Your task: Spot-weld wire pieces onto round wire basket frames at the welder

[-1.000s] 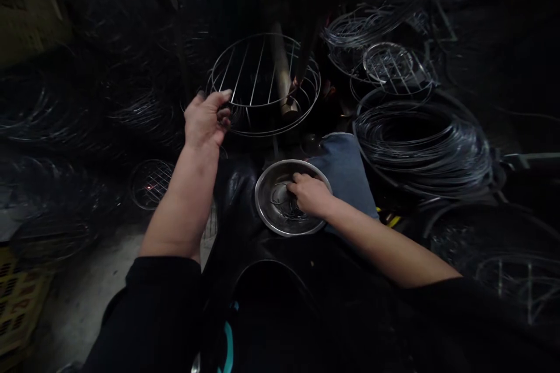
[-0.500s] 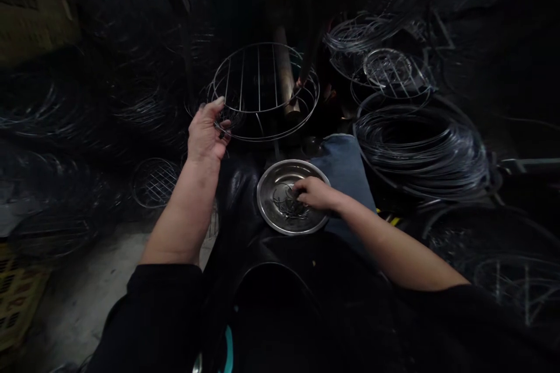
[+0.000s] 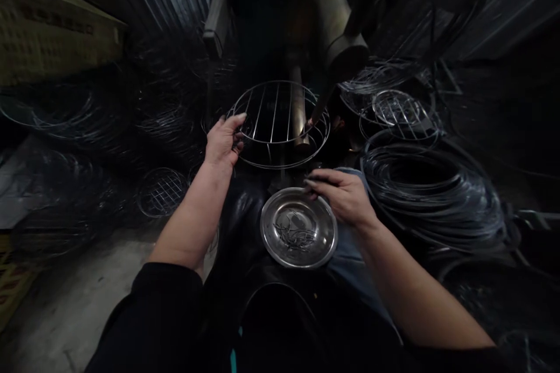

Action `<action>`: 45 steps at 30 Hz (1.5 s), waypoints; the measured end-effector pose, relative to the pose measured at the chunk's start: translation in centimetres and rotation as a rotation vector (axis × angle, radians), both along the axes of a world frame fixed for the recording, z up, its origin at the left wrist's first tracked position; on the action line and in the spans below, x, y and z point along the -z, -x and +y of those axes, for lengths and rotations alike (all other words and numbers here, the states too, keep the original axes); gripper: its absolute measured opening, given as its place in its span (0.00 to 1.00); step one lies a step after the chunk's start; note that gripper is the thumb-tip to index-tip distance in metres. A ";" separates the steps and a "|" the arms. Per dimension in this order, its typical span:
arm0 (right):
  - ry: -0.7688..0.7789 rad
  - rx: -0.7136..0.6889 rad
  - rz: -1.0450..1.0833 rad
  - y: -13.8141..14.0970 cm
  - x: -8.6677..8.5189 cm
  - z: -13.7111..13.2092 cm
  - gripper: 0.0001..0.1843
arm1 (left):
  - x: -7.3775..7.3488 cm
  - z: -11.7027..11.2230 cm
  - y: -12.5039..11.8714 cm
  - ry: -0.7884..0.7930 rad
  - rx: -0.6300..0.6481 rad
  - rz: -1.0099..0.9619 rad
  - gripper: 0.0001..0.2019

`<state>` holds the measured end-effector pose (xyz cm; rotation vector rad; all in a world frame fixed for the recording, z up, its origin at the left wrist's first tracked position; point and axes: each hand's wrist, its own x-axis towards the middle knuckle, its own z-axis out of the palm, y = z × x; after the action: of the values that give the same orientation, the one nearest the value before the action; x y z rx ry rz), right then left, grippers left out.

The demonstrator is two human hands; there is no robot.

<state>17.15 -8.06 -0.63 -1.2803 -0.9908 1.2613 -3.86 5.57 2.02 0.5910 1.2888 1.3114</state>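
Observation:
My left hand (image 3: 224, 141) grips the left side of a round wire rack (image 3: 275, 141), which has two hoops and straight bars across the upper one. The rack's far right part sits by a metal rod (image 3: 299, 111) and a slanted electrode arm (image 3: 321, 106). My right hand (image 3: 343, 192) hovers above the right rim of a steel bowl (image 3: 268, 245), fingers pinched together; what they hold is too small to make out. Short bent wire pieces (image 3: 295, 237) lie in the bowl, which rests on my lap.
A large coil of wire (image 3: 433, 186) lies to the right, with a smaller round rack (image 3: 396, 108) behind it. At left are a small grid rack (image 3: 161, 192) and dark wire stacks. A thick metal cylinder (image 3: 335, 17) juts down overhead. A yellow crate (image 3: 61, 35) stands far left.
My right hand has risen out of the bowl, moving forward and to the right with fingers pinched. My left hand keeps its hold on the wire rack. The view has tilted upward.

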 end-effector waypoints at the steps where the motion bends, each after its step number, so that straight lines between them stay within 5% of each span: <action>1: -0.065 0.055 0.009 0.7 -0.5 1.0 0.13 | -0.1 0.1 0.0 0.002 -0.002 0.008 0.18; 5: -0.136 0.176 0.033 3.3 -1.7 3.9 0.10 | -0.4 0.0 0.3 -0.010 -0.016 -0.018 0.20; 12: -0.226 0.272 -0.054 3.6 -3.8 3.0 0.11 | -0.2 -0.4 0.4 -0.030 -0.038 -0.040 0.20; 19: -0.002 0.238 -0.178 2.9 -1.9 4.1 0.12 | 0.1 -0.7 0.0 -0.146 -0.077 -0.093 0.18; 27: -0.017 0.310 -0.078 2.2 -2.7 4.3 0.12 | 0.1 -0.3 -1.7 -0.170 -0.073 -0.118 0.24; 45: -0.164 0.475 -0.071 2.1 -0.4 5.1 0.12 | 0.6 1.7 -2.7 -0.138 -0.034 -0.176 0.25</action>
<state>15.07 -2.97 -0.22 -1.3377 -0.7605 0.7593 -1.11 7.31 1.43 0.5377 1.0752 1.4556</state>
